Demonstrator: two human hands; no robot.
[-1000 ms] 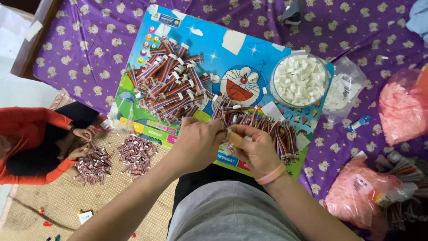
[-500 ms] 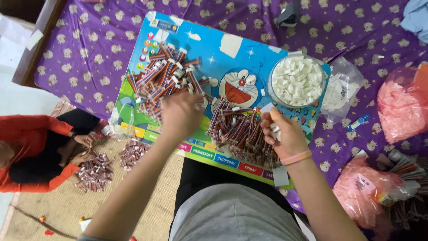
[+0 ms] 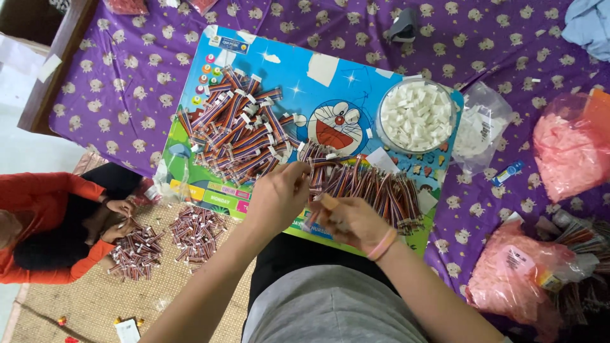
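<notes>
Two hands meet just below the cartoon board (image 3: 356,82): left hand (image 3: 277,198) and right hand (image 3: 352,222) are pinched together on a striped stick (image 3: 312,219). A careless elbow could scatter the unlabelled pile (image 3: 375,187). On the board's upper right corner, a clear bowl (image 3: 416,117) holds white slips.

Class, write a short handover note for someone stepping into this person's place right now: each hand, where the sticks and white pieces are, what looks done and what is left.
Left hand: pinching one end of a striped stick over the blue board.
Right hand: closed on the near end of the same stick; a pink band is on the wrist.
Things: tagged pile at the board's left, untagged row beside the hands, bowl of white pieces at the board's right.
Done: the left pile carries white tags.
Left: the row, judging by its bare ends.
</notes>
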